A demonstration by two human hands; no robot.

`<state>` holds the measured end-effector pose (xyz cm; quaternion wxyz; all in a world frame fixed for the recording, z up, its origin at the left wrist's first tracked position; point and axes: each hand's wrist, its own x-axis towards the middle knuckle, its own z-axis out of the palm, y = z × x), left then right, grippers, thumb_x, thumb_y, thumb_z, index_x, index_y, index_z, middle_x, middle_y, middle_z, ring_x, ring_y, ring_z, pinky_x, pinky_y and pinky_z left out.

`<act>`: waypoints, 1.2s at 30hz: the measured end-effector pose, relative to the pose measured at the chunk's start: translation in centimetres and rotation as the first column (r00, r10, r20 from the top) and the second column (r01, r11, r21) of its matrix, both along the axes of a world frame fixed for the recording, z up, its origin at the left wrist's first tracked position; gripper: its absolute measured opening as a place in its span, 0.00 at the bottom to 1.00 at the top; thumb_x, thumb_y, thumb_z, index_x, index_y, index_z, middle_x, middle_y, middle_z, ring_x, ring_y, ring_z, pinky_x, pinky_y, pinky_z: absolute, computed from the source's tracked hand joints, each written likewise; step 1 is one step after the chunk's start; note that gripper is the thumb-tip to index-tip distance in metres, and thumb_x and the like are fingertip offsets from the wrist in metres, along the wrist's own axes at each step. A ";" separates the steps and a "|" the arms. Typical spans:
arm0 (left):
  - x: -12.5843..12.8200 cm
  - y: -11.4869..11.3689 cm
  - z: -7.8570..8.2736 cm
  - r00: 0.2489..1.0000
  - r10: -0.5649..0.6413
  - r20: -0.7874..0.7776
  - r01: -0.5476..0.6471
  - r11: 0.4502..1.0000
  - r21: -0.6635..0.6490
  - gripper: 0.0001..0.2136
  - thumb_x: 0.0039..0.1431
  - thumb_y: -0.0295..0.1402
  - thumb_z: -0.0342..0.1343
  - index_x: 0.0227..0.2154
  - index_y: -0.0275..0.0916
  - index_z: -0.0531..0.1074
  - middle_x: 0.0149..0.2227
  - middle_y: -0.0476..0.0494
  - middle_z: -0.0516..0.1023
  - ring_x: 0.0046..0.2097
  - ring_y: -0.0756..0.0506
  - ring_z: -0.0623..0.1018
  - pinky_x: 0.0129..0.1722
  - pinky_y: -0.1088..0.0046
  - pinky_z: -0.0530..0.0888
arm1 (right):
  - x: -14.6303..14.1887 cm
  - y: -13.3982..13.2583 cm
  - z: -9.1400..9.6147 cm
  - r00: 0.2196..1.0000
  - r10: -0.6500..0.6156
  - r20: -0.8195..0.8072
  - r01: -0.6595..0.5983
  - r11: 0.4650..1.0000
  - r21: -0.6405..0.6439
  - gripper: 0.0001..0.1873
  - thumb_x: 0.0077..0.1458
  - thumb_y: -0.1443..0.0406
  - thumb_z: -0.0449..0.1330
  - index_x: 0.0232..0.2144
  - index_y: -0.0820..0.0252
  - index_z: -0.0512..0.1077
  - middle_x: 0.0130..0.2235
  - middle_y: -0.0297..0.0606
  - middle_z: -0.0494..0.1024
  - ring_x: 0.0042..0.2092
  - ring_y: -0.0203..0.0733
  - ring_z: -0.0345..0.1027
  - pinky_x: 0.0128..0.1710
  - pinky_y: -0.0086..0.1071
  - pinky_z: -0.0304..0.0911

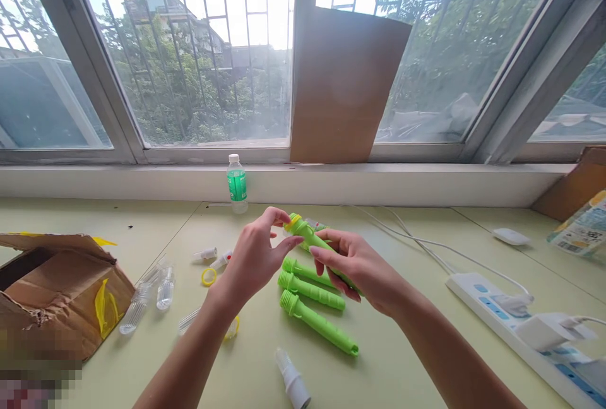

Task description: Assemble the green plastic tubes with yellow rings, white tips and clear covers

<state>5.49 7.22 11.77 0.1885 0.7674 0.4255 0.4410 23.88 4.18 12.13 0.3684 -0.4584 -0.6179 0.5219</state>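
Observation:
My right hand (pixel 353 257) is wrapped round a green plastic handle (pixel 315 240) with a threaded end, tilted up to the left above the table. At that end sits a yellow ring (pixel 293 222), pinched between the thumb and fingers of my left hand (pixel 262 248). Below my hands, several like green handles (pixel 319 322) lie side by side, threaded ends to the left. Closer to me is a white and clear plastic piece (pixel 292 379). Left of my left hand lie a loose yellow ring (pixel 209 277) and small white pieces (pixel 205 255).
An open cardboard box (pixel 71 295) stands at the left, with clear ribbed tubes (pixel 137 308) beside it. A bottle with a green label (pixel 237 183) is by the window ledge. On the right are a white power strip (pixel 516 333) with cables and a white mouse (pixel 510 237).

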 end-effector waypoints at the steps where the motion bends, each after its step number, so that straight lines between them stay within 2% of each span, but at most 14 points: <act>1: 0.0 0.0 0.0 1.000 0.002 -0.005 -0.002 1.000 0.000 0.08 0.56 0.37 0.57 0.36 0.42 0.66 0.40 0.49 0.77 0.40 0.45 0.79 0.40 0.67 0.77 | 0.0 0.0 0.0 1.000 0.001 0.000 -0.001 1.000 -0.001 0.16 0.53 0.52 0.59 0.33 0.60 0.69 0.26 0.31 0.70 0.16 0.26 0.53 0.11 0.22 0.47; 6: -0.3 0.0 0.0 0.999 0.025 -0.040 -0.026 1.000 -0.017 0.07 0.56 0.38 0.57 0.34 0.43 0.66 0.38 0.49 0.79 0.39 0.43 0.80 0.39 0.66 0.76 | 0.1 0.0 -0.1 1.000 0.009 0.013 -0.009 1.000 -0.002 0.15 0.55 0.54 0.59 0.37 0.59 0.69 0.26 0.31 0.70 0.16 0.26 0.53 0.11 0.22 0.47; 36: -0.1 0.1 -0.2 0.998 0.043 -0.035 -0.044 0.999 -0.010 0.09 0.55 0.39 0.58 0.34 0.43 0.66 0.37 0.51 0.77 0.40 0.45 0.79 0.39 0.69 0.74 | 0.3 0.1 -0.4 1.000 0.026 -0.003 -0.026 1.000 0.002 0.12 0.57 0.56 0.58 0.34 0.59 0.68 0.26 0.31 0.70 0.17 0.26 0.53 0.11 0.20 0.47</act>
